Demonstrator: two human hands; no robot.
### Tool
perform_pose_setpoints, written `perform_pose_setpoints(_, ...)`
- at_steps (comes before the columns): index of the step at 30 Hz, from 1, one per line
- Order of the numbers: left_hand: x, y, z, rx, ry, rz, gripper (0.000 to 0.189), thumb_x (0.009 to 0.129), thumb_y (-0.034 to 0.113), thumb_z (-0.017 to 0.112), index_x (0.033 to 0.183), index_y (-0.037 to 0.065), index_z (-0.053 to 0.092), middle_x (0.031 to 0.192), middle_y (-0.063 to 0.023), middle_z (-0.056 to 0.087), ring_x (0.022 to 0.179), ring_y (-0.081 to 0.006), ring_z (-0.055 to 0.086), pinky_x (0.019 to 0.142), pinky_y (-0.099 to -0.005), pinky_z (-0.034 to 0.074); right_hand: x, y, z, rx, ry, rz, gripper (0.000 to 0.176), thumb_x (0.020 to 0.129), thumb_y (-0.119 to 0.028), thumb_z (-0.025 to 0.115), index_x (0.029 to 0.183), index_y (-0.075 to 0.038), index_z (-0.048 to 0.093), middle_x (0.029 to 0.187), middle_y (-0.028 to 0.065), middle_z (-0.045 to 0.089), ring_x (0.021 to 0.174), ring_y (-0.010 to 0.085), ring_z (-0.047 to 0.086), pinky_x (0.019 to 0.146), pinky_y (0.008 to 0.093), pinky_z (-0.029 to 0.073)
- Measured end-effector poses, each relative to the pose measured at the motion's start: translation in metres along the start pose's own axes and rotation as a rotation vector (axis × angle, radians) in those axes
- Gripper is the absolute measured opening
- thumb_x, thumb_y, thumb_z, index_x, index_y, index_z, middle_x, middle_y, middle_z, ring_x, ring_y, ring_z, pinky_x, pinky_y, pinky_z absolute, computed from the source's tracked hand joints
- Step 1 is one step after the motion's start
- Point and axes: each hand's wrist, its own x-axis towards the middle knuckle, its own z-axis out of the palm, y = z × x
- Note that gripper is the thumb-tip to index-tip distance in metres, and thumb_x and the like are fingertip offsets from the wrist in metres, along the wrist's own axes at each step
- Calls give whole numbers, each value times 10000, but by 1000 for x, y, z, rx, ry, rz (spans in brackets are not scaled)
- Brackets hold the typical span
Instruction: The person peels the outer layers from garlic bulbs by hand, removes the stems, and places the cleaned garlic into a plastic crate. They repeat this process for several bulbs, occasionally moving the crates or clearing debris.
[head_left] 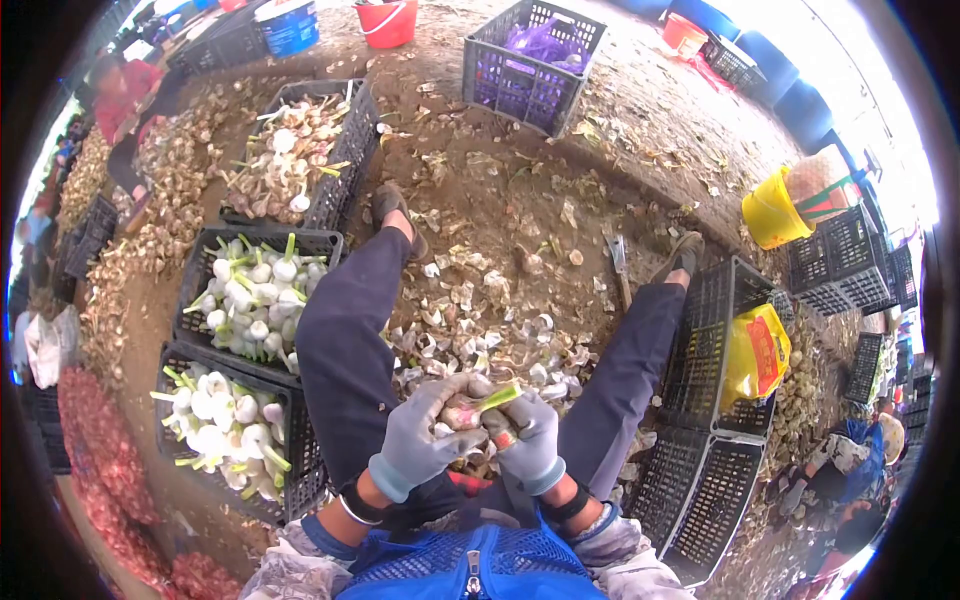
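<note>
— Grey gloves (400,465), I see. What are they holding?
— My left hand (425,435) and right hand (530,440) are both closed around one garlic bulb (463,410), above my lap, its green stem poking out to the right.
— And beyond?
— Garlic skins (470,330) litter the ground (520,200) between my feet; crates of white garlic (305,465) stand on my left, a grey crate (520,95) farthest off.

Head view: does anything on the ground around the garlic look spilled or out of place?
Garlic skins lie scattered as loose litter over the ground ahead of the hands. What looks like a knife lies bare among them, easy to step on. The left hand and right hand grip a garlic bulb.
</note>
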Motion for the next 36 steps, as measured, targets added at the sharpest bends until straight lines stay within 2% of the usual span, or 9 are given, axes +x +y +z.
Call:
perform_pose_setpoints(6, -5, -5, -19, -1009, -298, -657, 660, 945, 384, 615, 1408, -47, 427, 1189, -147, 639, 914, -207, 661, 702, -310, 554, -8, 2, 7, 56, 79, -115, 150, 857, -72, 651, 975, -20, 727, 871, 99, 700, 795, 236, 646, 753, 333, 500)
perform_pose_setpoints(9, -3, -18, -13, -1342, -381, -603, 545, 954, 203, 509, 1432, -28, 387, 1183, -107, 616, 983, -190, 642, 838, -329, 563, -10, 9, 17, 124, 149, -9, 122, 855, -66, 645, 940, -8, 710, 836, 100, 680, 777, 226, 636, 741, 340, 498)
perform_pose_setpoints(12, -6, -10, 4, -614, -82, -353, 633, 852, 73, 621, 1430, -19, 380, 1158, -104, 586, 1039, -179, 610, 889, -350, 550, -11, 13, 17, 128, 190, 199, 103, 816, -24, 652, 911, -5, 685, 835, 140, 670, 778, 270, 652, 721, 370, 508)
perform_pose_setpoints(15, -18, -6, 17, -386, 120, -280, 629, 800, 16, 688, 1374, -24, 433, 1132, -80, 588, 1034, -160, 608, 927, -330, 530, -8, 3, 14, -141, 146, -93, 95, 823, -28, 644, 909, -4, 677, 833, 139, 664, 748, 259, 636, 683, 368, 493)
perform_pose_setpoints(23, -13, -9, -11, -1153, -120, -613, 491, 876, 273, 610, 1257, -24, 528, 1065, -164, 665, 809, -233, 664, 629, -319, 554, -23, -6, 23, 908, 58, 511, 126, 968, -101, 558, 1020, -5, 621, 891, -5, 634, 789, 101, 598, 799, 307, 513)
perform_pose_setpoints(24, -12, -10, -10, -1168, -119, -610, 488, 884, 271, 595, 1264, -27, 525, 1067, -165, 665, 809, -234, 662, 631, -320, 552, -18, 2, 19, 1372, -38, 622, 183, 977, -148, 567, 1081, -2, 603, 942, 21, 645, 876, 119, 620, 878, 300, 514)
perform_pose_setpoints(31, -13, -13, 3, -741, 141, -405, 380, 936, 144, 647, 1262, -5, 522, 1110, -91, 637, 985, -161, 624, 835, -281, 522, -34, 16, 14, 726, -213, 454, 436, 1000, -370, 572, 1129, 42, 627, 1064, 64, 650, 964, 119, 596, 863, 277, 475)
perform_pose_setpoints(35, -10, -6, -14, -1106, 130, -313, 374, 873, 82, 697, 1212, -8, 565, 1022, -100, 647, 907, -190, 642, 799, -298, 533, -30, 43, 7, 1750, 17, 542, 546, 901, -441, 669, 1161, 36, 620, 1055, 108, 674, 953, 195, 624, 881, 369, 492)
perform_pose_setpoints(36, -11, -5, -19, -1046, 147, -293, 361, 868, 73, 703, 1200, 0, 581, 1077, -103, 628, 932, -189, 635, 824, -308, 532, -30, 45, -3, 1413, 43, 541, 641, 867, -447, 669, 1271, 41, 568, 1120, 146, 674, 1049, 261, 632, 967, 398, 471)
